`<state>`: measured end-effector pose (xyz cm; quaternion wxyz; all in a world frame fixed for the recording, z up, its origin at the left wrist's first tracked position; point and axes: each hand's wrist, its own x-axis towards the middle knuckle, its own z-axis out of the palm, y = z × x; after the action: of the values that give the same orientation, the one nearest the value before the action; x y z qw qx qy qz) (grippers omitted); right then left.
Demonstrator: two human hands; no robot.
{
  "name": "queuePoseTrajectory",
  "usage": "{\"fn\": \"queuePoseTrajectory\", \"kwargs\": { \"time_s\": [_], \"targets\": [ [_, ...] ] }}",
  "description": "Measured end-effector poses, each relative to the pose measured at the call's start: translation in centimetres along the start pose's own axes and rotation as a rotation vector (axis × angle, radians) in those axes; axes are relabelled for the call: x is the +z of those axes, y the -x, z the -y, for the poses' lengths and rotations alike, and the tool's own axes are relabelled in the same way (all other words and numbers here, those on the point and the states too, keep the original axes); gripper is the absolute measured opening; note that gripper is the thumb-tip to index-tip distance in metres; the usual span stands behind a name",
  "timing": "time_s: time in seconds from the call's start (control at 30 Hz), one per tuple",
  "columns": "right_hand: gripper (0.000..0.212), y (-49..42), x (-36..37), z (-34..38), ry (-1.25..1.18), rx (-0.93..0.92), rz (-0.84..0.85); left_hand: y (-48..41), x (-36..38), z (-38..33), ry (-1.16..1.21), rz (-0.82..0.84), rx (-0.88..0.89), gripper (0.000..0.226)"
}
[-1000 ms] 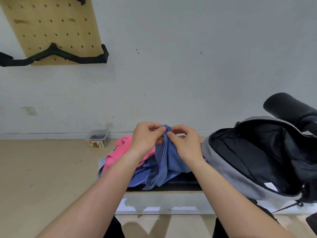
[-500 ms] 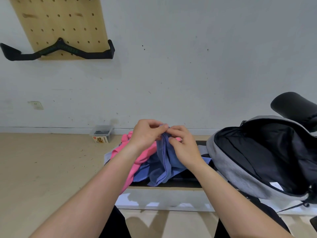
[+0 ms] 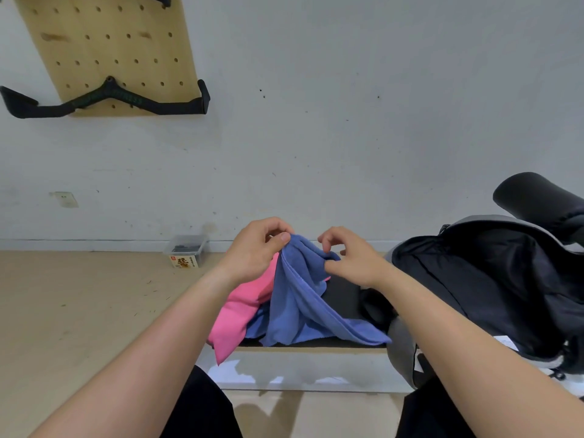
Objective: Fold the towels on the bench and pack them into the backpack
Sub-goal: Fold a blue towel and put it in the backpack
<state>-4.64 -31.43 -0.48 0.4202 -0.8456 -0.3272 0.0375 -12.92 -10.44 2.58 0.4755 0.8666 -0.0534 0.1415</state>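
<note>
The fingers [image 3: 282, 238] of my left hand [image 3: 257, 252] pinch the top edge of the blue towel [image 3: 300, 305] at mid-frame and hold it up in a peak. My right hand [image 3: 352, 260] presses its thumb onto a fold of the same edge just beside it, with the other fingers curled above, so I read both hands as gripping cloth. The rest of the towel drapes onto the counter [image 3: 343, 298] and partly over a pink towel [image 3: 234, 314], which hangs off the front edge at lower left. The backpack [image 3: 480, 273] gapes open at the right. I judge the towel light, limp and soft, so it will sag wherever it is unsupported. The hemmed edge looks like the best hold, one corner per hand, drawn apart to flatten it.
</note>
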Motion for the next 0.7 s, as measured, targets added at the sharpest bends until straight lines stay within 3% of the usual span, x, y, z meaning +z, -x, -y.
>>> {"fn": "queuePoseTrajectory", "kwargs": {
  "time_s": [0.17, 0.4, 0.5, 0.7],
  "targets": [
    [0.022, 1.0, 0.6, -0.7, -0.049, -0.055, 0.024, 0.3, -0.4, 0.3, 0.053, -0.059, -0.055, 0.02],
    [0.006, 2.0, -0.4, -1.5, -0.02, 0.034, -0.045, 0.3, -0.8, 0.2, 0.045, -0.114, -0.099, 0.018],
    [0.009, 1.6, -2.2, -0.9, -0.08, 0.063, -0.152, 0.0, -1.1, -0.1, -0.012, -0.142, -0.104, 0.018],
    [0.011, 0.1, -7.6, 5.5, -0.21, -0.022, -0.289, -1.9, -1.9, -3.5, -0.2, -0.392, -0.013, 0.016]
  ]
}}
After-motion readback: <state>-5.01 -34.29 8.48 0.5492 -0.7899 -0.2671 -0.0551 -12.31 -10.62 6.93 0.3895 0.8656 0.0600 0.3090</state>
